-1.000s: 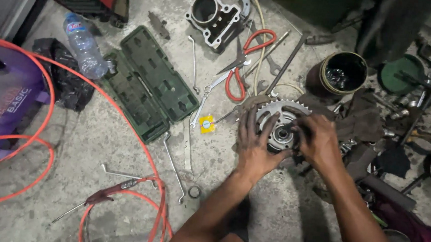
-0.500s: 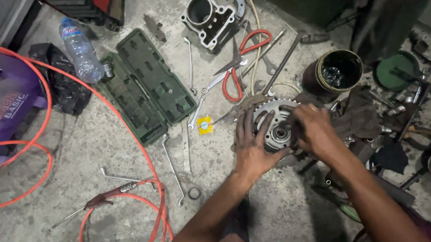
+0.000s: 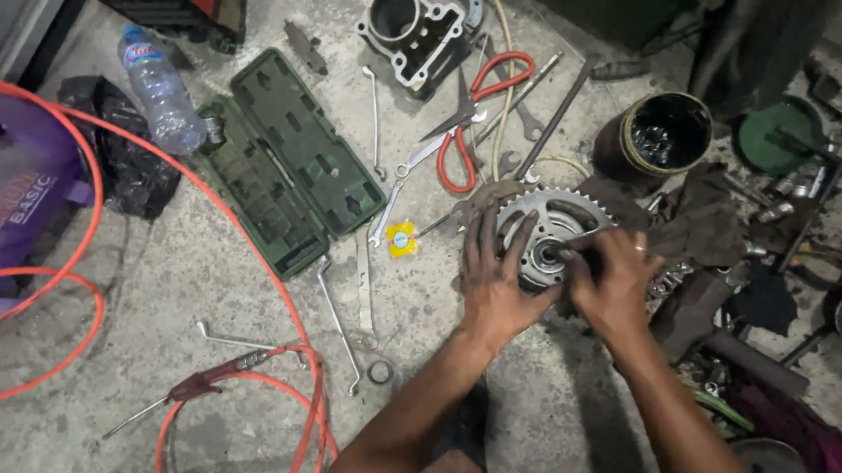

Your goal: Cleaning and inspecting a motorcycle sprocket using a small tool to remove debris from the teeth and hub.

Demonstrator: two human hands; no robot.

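A toothed metal sprocket (image 3: pixel 561 214) with a round hub lies on the concrete floor. My left hand (image 3: pixel 496 282) rests on its left side with the fingers spread, holding it down. My right hand (image 3: pixel 615 282) sits at its right side, fingers pinched on a thin metal tool (image 3: pixel 577 240) whose tip points into the hub. A dark rag (image 3: pixel 704 225) lies under and to the right of the sprocket.
An open green tool case (image 3: pixel 289 165), a water bottle (image 3: pixel 162 94), an engine cylinder (image 3: pixel 417 22), red-handled shears (image 3: pixel 467 122) and loose wrenches (image 3: pixel 338 324) lie to the left and behind. A black can (image 3: pixel 661 134) stands behind. An orange hose (image 3: pixel 82 206) loops at left.
My right hand has slid from over the sprocket's top to its right side, working at the hub. My left hand stays pressed on the sprocket.
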